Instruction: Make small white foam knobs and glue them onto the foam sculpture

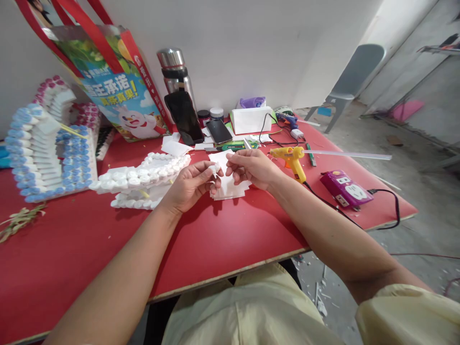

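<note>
My left hand (192,186) pinches a small crumpled white piece (214,168), too small to name surely, between thumb and fingertips. Close beside it, my right hand (253,167) has its thumb and fingers drawn together. A slim pale pointed thing (247,143) shows just behind its knuckles; I cannot tell whether the hand holds it. Under both hands lies a stack of white paper sheets (230,191). To the left of my left hand is a white model (140,177) built of rows of small rounded white pieces, with yellow sticks in it.
On the red table (223,244) stand blue-and-white models (32,153), a shopping bag (122,96), a steel flask (176,72) and a phone (184,117). To the right lie a yellow glue gun (293,160) with a long glue stick and a purple power box (345,188) with cords.
</note>
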`<state>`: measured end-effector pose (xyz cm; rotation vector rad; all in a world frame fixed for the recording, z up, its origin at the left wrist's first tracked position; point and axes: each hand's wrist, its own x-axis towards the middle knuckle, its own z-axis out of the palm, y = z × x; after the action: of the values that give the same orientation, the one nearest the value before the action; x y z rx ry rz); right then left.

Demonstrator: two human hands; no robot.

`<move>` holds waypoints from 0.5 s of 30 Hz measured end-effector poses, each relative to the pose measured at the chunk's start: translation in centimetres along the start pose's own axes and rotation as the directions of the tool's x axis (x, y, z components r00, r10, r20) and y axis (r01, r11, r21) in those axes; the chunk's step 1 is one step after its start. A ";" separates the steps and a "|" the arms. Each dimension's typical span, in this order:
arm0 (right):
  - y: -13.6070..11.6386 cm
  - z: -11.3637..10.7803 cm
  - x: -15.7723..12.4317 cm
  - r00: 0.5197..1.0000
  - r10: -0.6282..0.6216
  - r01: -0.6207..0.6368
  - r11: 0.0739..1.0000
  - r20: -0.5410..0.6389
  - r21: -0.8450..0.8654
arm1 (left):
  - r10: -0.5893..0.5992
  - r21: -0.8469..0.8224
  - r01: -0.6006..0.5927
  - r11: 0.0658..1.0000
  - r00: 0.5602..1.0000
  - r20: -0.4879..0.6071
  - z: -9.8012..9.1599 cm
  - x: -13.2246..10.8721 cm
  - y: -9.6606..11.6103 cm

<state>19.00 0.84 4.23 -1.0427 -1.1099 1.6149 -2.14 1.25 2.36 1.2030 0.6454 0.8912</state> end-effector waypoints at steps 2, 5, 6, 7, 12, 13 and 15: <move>0.0 0.0 0.0 1.000 0.013 -0.013 1.000 0.021 -0.009 | 0.003 0.069 -0.001 0.998 1.000 -0.019 0.0 0.1 -0.3; 0.0 0.2 -0.2 0.998 -0.015 0.020 0.995 0.059 -0.093 | 0.008 0.164 0.000 0.986 0.999 -0.047 0.1 0.1 -0.4; 0.0 0.3 -0.2 0.997 -0.038 0.047 0.989 0.061 -0.143 | 0.014 0.191 -0.003 0.982 0.999 -0.053 0.3 0.0 -0.4; 0.0 0.5 -0.3 0.996 -0.069 0.079 0.977 0.056 -0.197 | 0.018 0.214 -0.005 0.977 0.998 -0.056 0.4 0.0 -0.3; 0.5 1.0 -0.3 0.971 -0.232 0.235 0.889 0.056 -0.392 | 0.064 0.273 -0.039 0.961 0.995 -0.082 0.9 -0.1 0.0; 0.6 1.0 -0.3 0.964 -0.260 0.262 0.871 0.064 -0.416 | 0.076 0.283 -0.049 0.958 0.993 -0.085 0.9 -0.2 0.0; 0.9 0.9 -0.3 0.949 -0.306 0.307 0.831 0.080 -0.464 | 0.092 0.304 -0.060 0.951 0.991 -0.094 1.0 -0.2 0.0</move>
<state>18.02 0.20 3.69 -1.0938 -1.6347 1.1093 -1.42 0.59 2.62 1.4682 0.8489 0.9500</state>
